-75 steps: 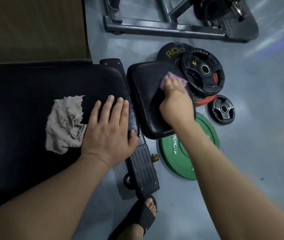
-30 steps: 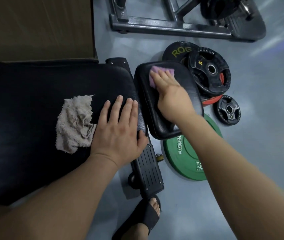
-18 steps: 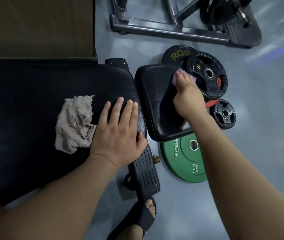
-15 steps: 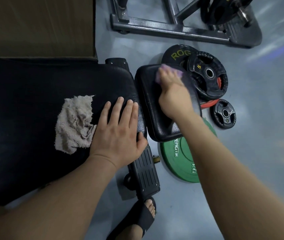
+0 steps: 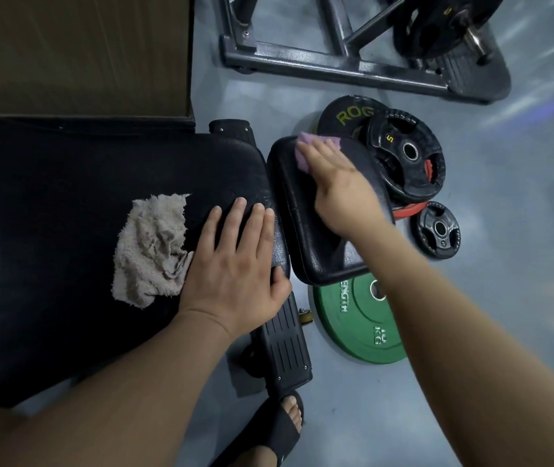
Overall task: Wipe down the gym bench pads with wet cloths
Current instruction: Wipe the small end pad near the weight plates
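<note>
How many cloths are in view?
2: a crumpled beige terry cloth lying on the large black bench pad, and a purple cloth under the right hand on the small black pad.

a: where's the towel [image 5: 150, 247]?
b: on the long pad [image 5: 66, 214], touching the left hand [image 5: 235, 264] at that pad's right end.
a: and the small pad [image 5: 306, 230]?
b: just right of the long one. the right hand [image 5: 339, 183] rests on it, over a cloth [image 5: 316, 143] at its far edge. stacked plates [image 5: 403, 153] lie on the floor to its right, another plate [image 5: 359, 318] partly under its near end.
</note>
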The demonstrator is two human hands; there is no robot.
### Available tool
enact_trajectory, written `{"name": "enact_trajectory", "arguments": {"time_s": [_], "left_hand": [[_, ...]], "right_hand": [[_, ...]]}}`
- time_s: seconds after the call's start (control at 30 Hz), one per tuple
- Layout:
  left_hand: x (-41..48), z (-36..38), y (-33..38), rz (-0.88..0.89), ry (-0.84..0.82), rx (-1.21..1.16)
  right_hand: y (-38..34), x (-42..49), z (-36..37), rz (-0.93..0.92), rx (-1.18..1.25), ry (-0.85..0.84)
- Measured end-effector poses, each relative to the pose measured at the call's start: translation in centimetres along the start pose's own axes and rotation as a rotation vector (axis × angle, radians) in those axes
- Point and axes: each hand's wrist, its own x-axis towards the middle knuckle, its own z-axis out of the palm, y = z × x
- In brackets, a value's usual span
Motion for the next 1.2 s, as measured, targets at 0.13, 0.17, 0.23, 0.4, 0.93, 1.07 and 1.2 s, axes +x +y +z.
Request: {"name": "enact_trajectory", "arguments": {"time_s": [0.13, 0.17, 0.23, 0.4, 0.93, 1.07, 1.2], "left_hand": [[-0.1, 0.1, 0.0, 0.004, 0.006, -0.01], [-0.1, 0.1, 0.0, 0.006, 0.002, -0.013], [-0.1, 0.1, -0.1, 0.008, -0.004, -0.015], [0.0, -0.1, 0.0, 0.008, -0.024, -0.01], [0.0, 0.1, 0.1, 0.002, -0.034, 0.016], [0.1, 0.1, 0.1, 0.009, -0.053, 0.041], [0.0, 0.1, 0.2, 0.003, -0.048, 0.059]], "right_hand": [[0.9, 2.2, -0.9, 0.117, -0.015, 0.03], [0.2, 2.7, -0.5, 0.077, -0.02, 0.013], [-1.4, 3.7, -0.1, -0.034, 0.013, -0.012], [-3.1, 7.5, -1.9, 0.137, 0.004, -0.232], [1.9, 12.5, -3.2, 0.41, -0.149, -0.525], [2.9, 10.4, -3.5, 0.421, -0.123, -0.392], [-1.4, 9.4, -1.6, 0.164, -0.135, -0.351]]}}
